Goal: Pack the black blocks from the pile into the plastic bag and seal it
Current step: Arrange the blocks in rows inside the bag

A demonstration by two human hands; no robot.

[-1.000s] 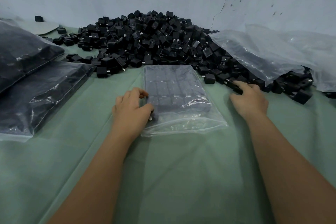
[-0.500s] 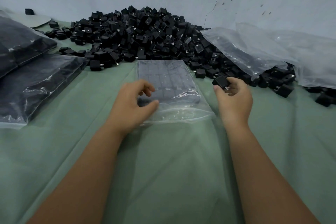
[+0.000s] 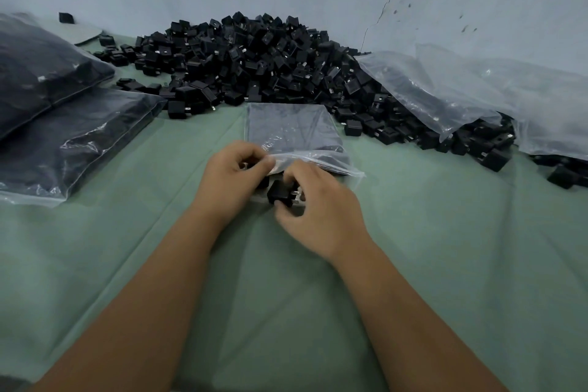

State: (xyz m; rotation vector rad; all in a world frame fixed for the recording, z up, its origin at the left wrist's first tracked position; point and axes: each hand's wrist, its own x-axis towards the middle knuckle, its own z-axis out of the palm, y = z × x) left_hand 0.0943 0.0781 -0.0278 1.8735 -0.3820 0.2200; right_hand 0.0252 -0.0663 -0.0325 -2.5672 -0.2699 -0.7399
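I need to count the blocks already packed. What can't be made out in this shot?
- Head view: blocks inside the plastic bag blur behind glare; no count.
- Bag mouth: hidden by the left hand and right hand.
- Black block: partly covered by the right hand's grip.

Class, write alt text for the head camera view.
A person's right hand holds a black block at the plastic bag mouth, which the left hand pinches open, on a green table before a block pile.

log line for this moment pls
step: loading bag | left hand: pinches bag mouth open | right hand: holds block at mouth | seal: not done
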